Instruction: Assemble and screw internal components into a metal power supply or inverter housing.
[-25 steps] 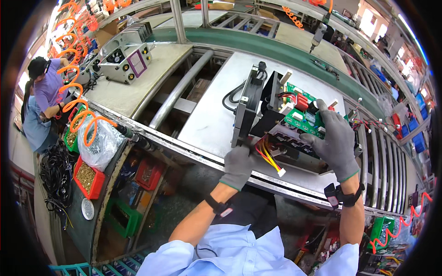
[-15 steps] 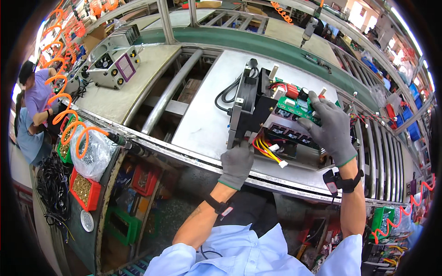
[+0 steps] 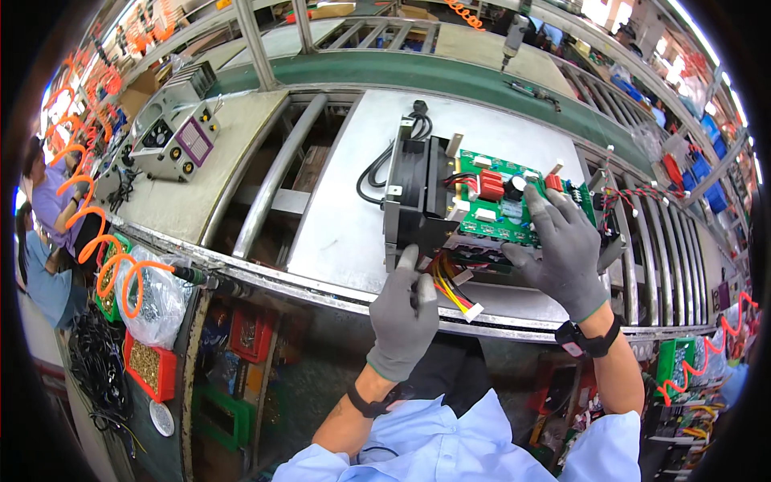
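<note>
Both my hands wear grey gloves. My right hand (image 3: 566, 249) grips a green circuit board (image 3: 514, 205), its fingers on top among the components and its thumb at the near edge. The board carries red blocks and dark round capacitors and sits over an open metal chassis, beside a black fan housing (image 3: 422, 181). My left hand (image 3: 404, 317) touches the near lower corner of that housing with its index finger; the thumb is apart and nothing shows in its grasp. Yellow, red and black wires with a white connector (image 3: 474, 311) hang out between my hands.
A black power cord (image 3: 373, 173) loops behind the unit on the white board (image 3: 329, 233). Rollers (image 3: 650, 265) lie to the right. Another metal unit (image 3: 173, 149) stands left. Red bin (image 3: 150, 369) of small parts, orange coiled hose (image 3: 104, 265) and two people are at far left.
The circuit board has come down toward me from a tilt and lies flatter, hiding the parts beneath. My left index finger has stretched out along the housing corner. The view has shifted slightly.
</note>
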`<state>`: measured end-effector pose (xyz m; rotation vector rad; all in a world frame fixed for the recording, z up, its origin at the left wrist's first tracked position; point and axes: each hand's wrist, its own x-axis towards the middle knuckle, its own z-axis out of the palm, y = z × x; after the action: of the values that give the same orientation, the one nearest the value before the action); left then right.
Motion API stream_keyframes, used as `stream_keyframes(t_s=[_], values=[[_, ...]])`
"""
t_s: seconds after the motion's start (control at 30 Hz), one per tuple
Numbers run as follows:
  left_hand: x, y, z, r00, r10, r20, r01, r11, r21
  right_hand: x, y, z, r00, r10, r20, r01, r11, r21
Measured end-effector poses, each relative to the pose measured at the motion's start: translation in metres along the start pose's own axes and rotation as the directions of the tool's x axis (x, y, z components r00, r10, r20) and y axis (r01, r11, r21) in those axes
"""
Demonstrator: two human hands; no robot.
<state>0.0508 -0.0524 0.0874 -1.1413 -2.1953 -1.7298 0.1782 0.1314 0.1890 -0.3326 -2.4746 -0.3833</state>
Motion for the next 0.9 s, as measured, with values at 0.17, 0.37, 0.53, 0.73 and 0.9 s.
stream_keyframes(t_s=[0.17, 0.37, 0.53, 0.73, 0.9], values=[[0.035, 0.023, -0.007, 0.986, 0.089, 0.141, -0.045, 0.957, -0.288, -0.003, 0.001, 0.0, 0.998, 0.024, -0.052, -0.024, 1.0, 0.005], [0.034, 0.014, -0.005, 0.971, -0.19, 0.146, 0.231, 0.904, -0.36, -0.004, 0.004, 0.005, 0.995, 0.024, -0.094, -0.019, 0.998, 0.061], [0.023, 0.003, -0.002, 0.928, -0.305, 0.215, 0.366, 0.855, -0.366, -0.006, 0.005, 0.007, 0.989, 0.051, -0.142, -0.035, 0.993, 0.111], [-0.032, -0.075, 0.001, 0.93, -0.108, 0.353, 0.035, 0.978, 0.207, -0.019, 0.001, -0.017, 0.983, 0.025, -0.182, 0.002, 0.989, 0.149], [-0.024, -0.029, 0.007, 0.943, -0.006, 0.332, -0.08, 0.966, 0.245, -0.09, -0.035, -0.044, 0.98, 0.117, -0.161, -0.036, 0.9, 0.435]])
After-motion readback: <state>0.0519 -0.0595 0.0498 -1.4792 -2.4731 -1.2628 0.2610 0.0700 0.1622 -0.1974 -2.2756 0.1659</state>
